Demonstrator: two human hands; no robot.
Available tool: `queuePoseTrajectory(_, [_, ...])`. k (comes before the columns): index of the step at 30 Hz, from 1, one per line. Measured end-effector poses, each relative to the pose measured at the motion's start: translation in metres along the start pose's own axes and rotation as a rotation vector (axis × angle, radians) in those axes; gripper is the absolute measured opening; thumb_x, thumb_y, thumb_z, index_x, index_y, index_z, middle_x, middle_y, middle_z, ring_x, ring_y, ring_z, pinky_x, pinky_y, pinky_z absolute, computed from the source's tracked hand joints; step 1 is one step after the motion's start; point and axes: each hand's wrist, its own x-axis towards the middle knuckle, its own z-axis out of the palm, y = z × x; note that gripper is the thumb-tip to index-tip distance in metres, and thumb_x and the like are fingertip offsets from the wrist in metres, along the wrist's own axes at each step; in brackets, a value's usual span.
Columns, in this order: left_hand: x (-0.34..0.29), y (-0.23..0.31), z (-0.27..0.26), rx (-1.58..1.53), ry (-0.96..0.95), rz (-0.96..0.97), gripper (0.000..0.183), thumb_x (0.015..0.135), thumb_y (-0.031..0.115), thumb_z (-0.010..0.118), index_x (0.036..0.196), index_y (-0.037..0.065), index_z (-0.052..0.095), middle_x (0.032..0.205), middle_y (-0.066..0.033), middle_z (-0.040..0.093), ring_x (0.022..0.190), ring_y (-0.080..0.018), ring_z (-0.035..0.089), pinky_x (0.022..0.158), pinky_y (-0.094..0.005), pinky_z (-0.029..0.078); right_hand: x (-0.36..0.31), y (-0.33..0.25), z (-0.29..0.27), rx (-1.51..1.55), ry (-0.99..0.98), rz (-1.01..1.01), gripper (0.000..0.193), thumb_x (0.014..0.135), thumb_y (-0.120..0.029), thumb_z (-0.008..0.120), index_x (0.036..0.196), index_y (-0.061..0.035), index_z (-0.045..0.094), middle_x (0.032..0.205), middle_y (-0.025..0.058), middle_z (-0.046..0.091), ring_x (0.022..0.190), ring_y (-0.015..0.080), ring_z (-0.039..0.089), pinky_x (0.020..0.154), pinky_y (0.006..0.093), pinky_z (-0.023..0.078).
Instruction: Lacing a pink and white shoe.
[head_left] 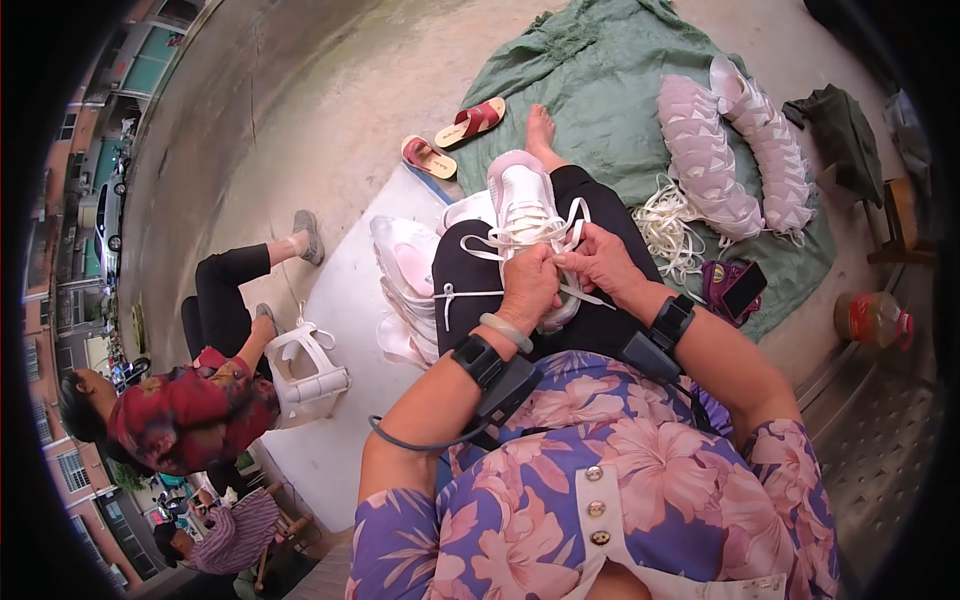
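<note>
A white and pale pink sneaker (522, 188) rests on my lap between my thighs, its toe pointing away from me. Loose white shoelace (527, 232) runs through its upper eyelets and loops out to both sides. My left hand (530, 287) is closed at the shoe's ankle end, fingertips pinching the lace. Right beside it, my right hand (604, 264) also pinches the lace, thumb and forefinger together. The fingertips of both hands nearly meet. My hands hide most of the shoe's heel part.
White shoe pieces (405, 265) lie stacked on a white board left of my lap. On a green cloth (570, 75) at right are a pile of white laces (668, 225), two rows of nested pink uppers (700, 150) and a phone (743, 291). Red slippers (470, 122) lie ahead. Other people sit left.
</note>
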Motion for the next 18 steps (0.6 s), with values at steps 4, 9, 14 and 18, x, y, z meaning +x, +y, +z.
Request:
queuePoseTrajectory(4, [-0.021,0.008,-0.03,0.2,-0.069,0.04,0.018,0.087,0.011,0.048,0.072,0.002,0.052,0.054,-0.002,0.05,0.036,-0.0082,0.047,0.033,-0.0222,0.034,0.0,-0.003,-0.003,0.143,-0.053,0.075,0.031,0.076,-0.017,0.071,0.096,-0.0031,0.052,0.067,-0.0003,0.054,0.052,0.0052,0.049,0.044,0.019,0.039])
queuePoseTrajectory(9, [-0.058,-0.008,-0.084,0.207,-0.139,-0.111,0.017,0.086,0.012,0.049,0.072,0.004,0.053,0.054,-0.0002,0.049,0.037,-0.0066,0.043,0.034,-0.0204,0.033,-0.002,0.0,-0.001,0.101,-0.042,0.152,0.039,0.071,-0.02,0.075,0.096,-0.0012,0.051,0.067,-0.0002,0.054,0.056,0.0068,0.051,0.048,0.0208,0.041])
queuePoseTrajectory(14, [-0.079,-0.015,-0.106,0.145,-0.138,-0.235,0.017,0.087,0.013,0.049,0.073,0.005,0.054,0.054,0.0011,0.049,0.038,-0.0047,0.042,0.035,-0.0177,0.032,0.0,0.011,0.004,-0.412,0.01,-0.142,0.064,0.062,-0.025,0.079,0.107,0.003,0.044,0.069,0.0039,0.054,0.063,0.0141,0.054,0.06,0.027,0.045])
queuePoseTrajectory(18, [-0.07,-0.015,-0.103,-0.002,-0.158,-0.187,0.016,0.087,0.014,0.051,0.077,0.004,0.057,0.057,0.0011,0.051,0.039,-0.0039,0.042,0.036,-0.0167,0.032,0.005,0.006,0.006,-0.601,0.12,-0.129,0.078,0.062,-0.018,0.078,0.121,0.0062,0.034,0.069,0.0056,0.053,0.059,0.0138,0.054,0.053,0.0258,0.045])
